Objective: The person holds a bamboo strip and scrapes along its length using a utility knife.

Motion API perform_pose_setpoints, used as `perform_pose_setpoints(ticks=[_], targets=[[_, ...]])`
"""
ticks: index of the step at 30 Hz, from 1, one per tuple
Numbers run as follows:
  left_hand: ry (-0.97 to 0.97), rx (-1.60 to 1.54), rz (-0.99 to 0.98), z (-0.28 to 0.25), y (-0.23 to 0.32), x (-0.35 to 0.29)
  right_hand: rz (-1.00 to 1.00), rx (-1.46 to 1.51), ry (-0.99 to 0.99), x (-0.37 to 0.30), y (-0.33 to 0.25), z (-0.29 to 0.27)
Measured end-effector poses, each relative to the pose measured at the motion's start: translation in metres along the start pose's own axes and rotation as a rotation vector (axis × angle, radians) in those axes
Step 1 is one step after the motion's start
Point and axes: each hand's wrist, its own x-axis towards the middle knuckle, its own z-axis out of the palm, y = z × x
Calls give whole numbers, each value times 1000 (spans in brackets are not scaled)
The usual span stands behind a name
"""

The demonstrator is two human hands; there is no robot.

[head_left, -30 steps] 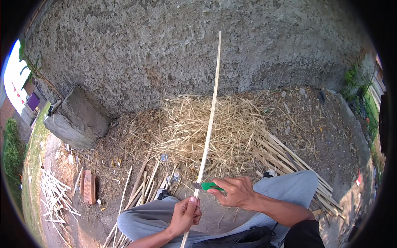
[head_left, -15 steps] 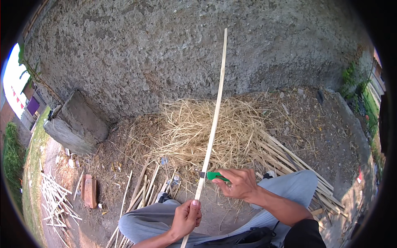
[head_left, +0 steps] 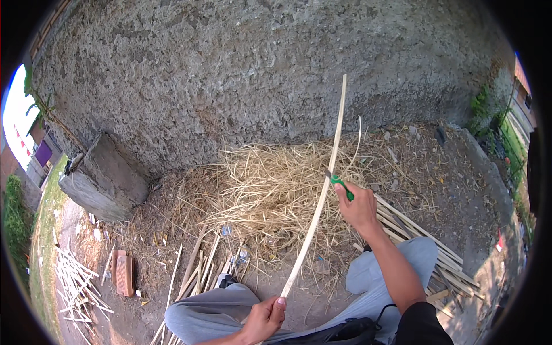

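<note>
The left hand (head_left: 263, 318) grips the low end of a long bamboo strip (head_left: 322, 198); the right hand (head_left: 357, 206), clasping a green-handled knife (head_left: 340, 184), presses it midway up. Shaving cleanly likely needs a shallow blade angle, stroking away from both hands toward the shavings pile (head_left: 270, 190) beyond.

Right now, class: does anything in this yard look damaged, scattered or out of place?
A thin curl is peeling off the long strip above the green-handled knife in the right hand. Shavings lie heaped against the wall, and loose sticks are strewn at left.
</note>
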Motion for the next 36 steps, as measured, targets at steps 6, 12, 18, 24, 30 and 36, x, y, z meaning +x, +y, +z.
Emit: perform_pose_setpoints(ticks=[6, 12, 18, 24, 30, 36], targets=[[-22, 249, 103, -2, 2, -2, 125, -172, 174, 43, 78, -45], [1, 253, 201, -3, -3, 7, 744, 756, 84, 42, 70, -37], [9, 355, 188, -5, -3, -2, 240, 15, 228, 46, 107, -30], [35, 560, 133, -37, -2, -31, 265, -62, 133, 41, 71, -43], [166, 547, 211, -53, -2, -78, 96, 29, 26, 29, 45, -37], [169, 810, 162, -62, -42, -105, -2, 181, -20, 10, 51, -17]])
